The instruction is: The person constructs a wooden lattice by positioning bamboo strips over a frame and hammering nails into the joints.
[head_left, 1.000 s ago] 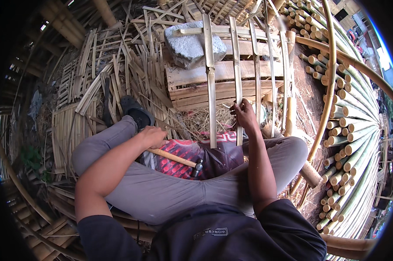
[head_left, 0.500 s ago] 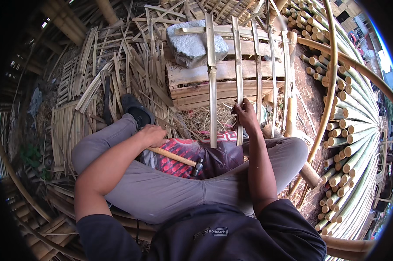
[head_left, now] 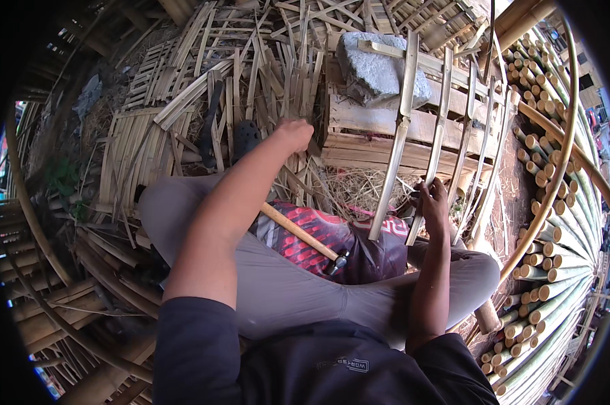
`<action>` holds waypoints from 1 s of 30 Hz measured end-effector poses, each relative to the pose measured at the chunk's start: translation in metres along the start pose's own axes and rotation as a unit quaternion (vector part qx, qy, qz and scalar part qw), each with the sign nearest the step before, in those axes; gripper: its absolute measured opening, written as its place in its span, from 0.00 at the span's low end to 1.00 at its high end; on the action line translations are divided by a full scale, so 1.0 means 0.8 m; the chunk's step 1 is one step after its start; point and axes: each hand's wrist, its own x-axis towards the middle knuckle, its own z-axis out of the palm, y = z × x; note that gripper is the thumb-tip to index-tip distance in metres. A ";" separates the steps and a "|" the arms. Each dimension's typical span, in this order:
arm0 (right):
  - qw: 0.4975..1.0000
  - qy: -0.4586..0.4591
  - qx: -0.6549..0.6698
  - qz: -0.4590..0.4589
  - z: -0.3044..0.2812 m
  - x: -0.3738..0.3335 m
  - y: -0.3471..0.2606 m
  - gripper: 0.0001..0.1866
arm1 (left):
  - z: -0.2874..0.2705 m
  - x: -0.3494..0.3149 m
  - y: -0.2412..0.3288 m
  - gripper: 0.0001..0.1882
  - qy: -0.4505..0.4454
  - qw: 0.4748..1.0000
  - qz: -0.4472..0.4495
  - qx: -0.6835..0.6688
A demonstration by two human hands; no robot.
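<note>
My right hand [head_left: 435, 201] is closed around the lower part of a split bamboo slat [head_left: 439, 125], the second from the left in a row of slats. The leftmost slat [head_left: 396, 145] stands beside it, its lower end over a dark red-patterned cloth [head_left: 305, 233] between my legs. My left hand [head_left: 294, 135] reaches forward over loose bamboo strips [head_left: 247, 74], left of a wooden crate [head_left: 359, 125]. Its fingers curl downward, and what they hold, if anything, is hidden. A hammer [head_left: 301, 233] with a wooden handle lies on the cloth, below my left forearm.
A grey stone block [head_left: 379, 71] weighs on the crate and a crosswise strip [head_left: 420, 59]. Stacked bamboo poles [head_left: 565, 243] fill the right side. A curved bamboo rail [head_left: 548, 182] crosses in front of them. A dark clog [head_left: 246, 137] is near my left arm.
My left hand has moved forward, away from the hammer handle's end to the strips beside the crate. My right hand stays on the slat. The whole view has shifted and tilted.
</note>
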 end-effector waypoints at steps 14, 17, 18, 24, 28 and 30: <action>0.995 0.026 -0.072 0.062 -0.006 -0.014 -0.008 0.14 | 0.203 0.053 -0.143 0.16 0.018 0.781 -0.439 -0.444; 0.994 0.068 -0.075 0.041 0.003 -0.016 -0.011 0.14 | 0.239 0.055 -0.132 0.16 -0.045 0.727 -0.436 -0.528; 0.993 0.063 -0.089 0.043 0.001 -0.013 -0.008 0.19 | 0.240 0.064 -0.132 0.16 -0.079 0.747 -0.424 -0.505; 0.992 0.053 -0.111 0.030 0.005 -0.013 -0.013 0.28 | 0.261 0.082 -0.095 0.15 -0.142 0.770 -0.376 -0.496; 0.997 0.028 -0.063 0.046 0.005 -0.017 -0.021 0.25 | 0.261 0.086 -0.079 0.16 -0.179 0.761 -0.358 -0.511; 0.996 0.045 -0.065 0.044 0.003 -0.014 -0.009 0.23 | 0.263 0.086 -0.081 0.15 -0.180 0.751 -0.355 -0.527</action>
